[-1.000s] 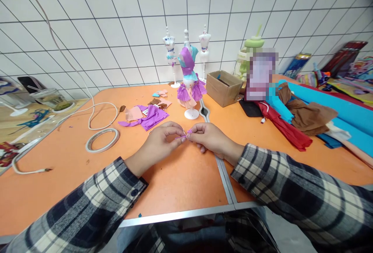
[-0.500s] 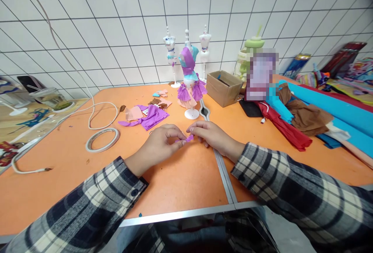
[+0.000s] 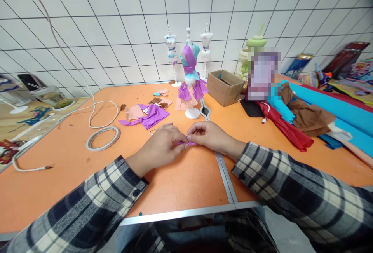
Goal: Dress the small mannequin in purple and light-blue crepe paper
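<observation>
Between my hands, low over the orange table, is a small strip of purple crepe paper (image 3: 191, 143), mostly hidden by the fingers. My left hand (image 3: 163, 144) pinches its left part. My right hand (image 3: 208, 136) pinches its right part, with fingertips meeting those of the left. Just beyond stands a small mannequin (image 3: 189, 72) dressed in purple, blue and peach paper on a round white base. Purple paper scraps (image 3: 153, 117) lie past my left hand, and a scissors handle (image 3: 152, 131) shows partly beside it.
A roll of tape (image 3: 103, 139) and a white cable (image 3: 91, 117) lie at left. Two white mannequins (image 3: 171, 47) stand by the tiled wall. A cardboard box (image 3: 225, 88), a blurred phone (image 3: 262, 76) and red paper (image 3: 287, 128) are at right. A metal seam (image 3: 224, 175) crosses the orange table (image 3: 180, 191).
My fingertips have come closer together around the purple strip, and the right hand has moved in to grip it. Less of the strip shows. The view has shifted slightly.
</observation>
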A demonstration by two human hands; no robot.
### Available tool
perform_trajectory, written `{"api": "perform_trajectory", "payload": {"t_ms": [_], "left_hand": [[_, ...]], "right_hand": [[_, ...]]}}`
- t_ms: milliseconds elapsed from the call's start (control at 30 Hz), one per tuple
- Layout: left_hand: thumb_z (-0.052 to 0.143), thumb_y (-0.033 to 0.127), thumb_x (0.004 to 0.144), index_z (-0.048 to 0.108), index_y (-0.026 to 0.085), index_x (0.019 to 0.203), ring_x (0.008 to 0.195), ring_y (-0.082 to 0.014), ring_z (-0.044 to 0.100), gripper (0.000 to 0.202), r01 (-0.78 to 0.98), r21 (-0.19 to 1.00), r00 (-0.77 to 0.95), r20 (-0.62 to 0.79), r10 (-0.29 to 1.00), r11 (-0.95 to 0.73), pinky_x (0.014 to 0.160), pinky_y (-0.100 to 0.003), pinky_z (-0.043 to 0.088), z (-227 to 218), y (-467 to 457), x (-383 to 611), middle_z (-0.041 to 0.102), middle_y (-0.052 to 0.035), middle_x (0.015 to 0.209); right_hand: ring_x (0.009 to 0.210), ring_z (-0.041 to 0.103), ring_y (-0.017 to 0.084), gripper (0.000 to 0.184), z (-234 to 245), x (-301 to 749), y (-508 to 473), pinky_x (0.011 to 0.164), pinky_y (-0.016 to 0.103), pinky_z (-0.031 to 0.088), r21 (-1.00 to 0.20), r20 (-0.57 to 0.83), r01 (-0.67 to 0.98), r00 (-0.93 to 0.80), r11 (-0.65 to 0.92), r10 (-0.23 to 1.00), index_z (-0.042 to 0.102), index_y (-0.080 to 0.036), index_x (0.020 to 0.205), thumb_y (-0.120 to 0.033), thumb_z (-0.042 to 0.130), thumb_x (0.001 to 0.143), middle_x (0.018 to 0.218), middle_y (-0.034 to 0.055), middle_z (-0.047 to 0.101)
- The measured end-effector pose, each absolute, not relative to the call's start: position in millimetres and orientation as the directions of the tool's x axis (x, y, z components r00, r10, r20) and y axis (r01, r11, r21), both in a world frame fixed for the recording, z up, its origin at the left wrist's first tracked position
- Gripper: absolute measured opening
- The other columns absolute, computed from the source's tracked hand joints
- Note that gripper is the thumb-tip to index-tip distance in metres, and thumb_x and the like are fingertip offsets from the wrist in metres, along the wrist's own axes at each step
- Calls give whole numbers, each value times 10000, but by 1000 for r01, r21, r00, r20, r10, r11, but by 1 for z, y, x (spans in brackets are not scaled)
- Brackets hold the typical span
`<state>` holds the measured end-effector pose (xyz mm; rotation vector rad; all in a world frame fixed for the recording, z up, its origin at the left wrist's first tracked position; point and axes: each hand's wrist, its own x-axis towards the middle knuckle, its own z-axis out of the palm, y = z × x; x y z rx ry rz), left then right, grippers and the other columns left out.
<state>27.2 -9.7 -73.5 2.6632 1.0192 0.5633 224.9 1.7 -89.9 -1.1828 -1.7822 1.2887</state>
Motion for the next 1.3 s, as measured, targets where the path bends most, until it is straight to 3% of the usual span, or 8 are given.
{"api": "perform_trajectory", "payload": {"t_ms": [200, 367, 600, 833, 933, 1067, 1200, 1300], "left_hand": [[583, 230, 818, 719, 187, 815, 783, -209, 646, 142, 663, 435, 578, 221, 786, -610, 828, -372, 463, -79, -9, 27, 735, -38, 798], [591, 299, 805, 708, 179, 778, 761, -200, 630, 170, 644, 671, 379, 137, 915, -368, 726, -321, 449, -77, -8, 28, 718, -31, 784], [714, 314, 728, 693, 170, 710, 698, -154, 588, 147, 174, 980, 239, 48, 970, -91, 727, -287, 439, -77, -4, 27, 667, -5, 696], [774, 227, 708, 731, 160, 774, 761, -128, 588, 103, -265, 962, 215, -6, 977, 64, 802, -266, 458, -80, -2, 25, 652, -7, 752], [783, 232, 712, 727, 162, 781, 788, -124, 603, 113, -370, 924, 200, -17, 980, 91, 833, -264, 469, -78, -2, 24, 663, -7, 789], [782, 252, 720, 727, 167, 807, 778, -125, 609, 134, -264, 964, 168, 11, 986, 34, 821, -266, 468, -76, -3, 24, 674, -3, 787], [758, 294, 726, 703, 159, 741, 710, -131, 594, 147, 66, 996, 171, 41, 984, -53, 733, -264, 448, -76, -3, 25, 673, 0, 722], [729, 320, 714, 674, 158, 698, 663, -142, 594, 172, 217, 970, 218, 57, 974, -105, 686, -273, 449, -76, -3, 27, 676, -4, 684]], "right_hand": [[590, 448, 95, 104, -88, 225, -1, 564, 235, 349, -907, 84, 357, -369, 225, 926, 694, -160, 803, -255, 663, 773, 687, -23, 592], [874, 603, 155, 69, -94, 228, -3, 795, 296, 468, -709, 411, 425, -400, 563, 819, 734, -209, 828, -200, 673, 799, 967, 31, 672], [1099, 612, 215, 285, -90, 236, -6, 939, 390, 498, -287, 633, 567, -493, 772, 597, 740, -278, 1078, -151, 553, 904, 1280, 35, 650], [1160, 615, 257, 480, -76, 233, -21, 927, 429, 534, -40, 539, 659, -618, 751, 572, 530, -269, 1412, -154, 463, 951, 1498, 33, 489], [1175, 610, 253, 580, -76, 233, -22, 908, 417, 550, -137, 463, 640, -634, 756, 620, 418, -298, 1489, -167, 491, 928, 1565, 26, 389], [1044, 650, 189, 603, -80, 232, -20, 899, 366, 552, -489, 451, 485, -571, 725, 686, 425, -306, 1477, -237, 569, 895, 1514, 46, 463], [618, 562, 87, 336, -79, 228, -19, 548, 237, 514, -869, 373, 173, -388, 464, 843, 659, -234, 1163, -393, 633, 868, 1142, 59, 664], [655, 555, 108, 225, -76, 226, -18, 493, 214, 453, -944, 280, 74, -330, 320, 902, 668, -192, 889, -402, 684, 812, 980, 56, 662]]}}
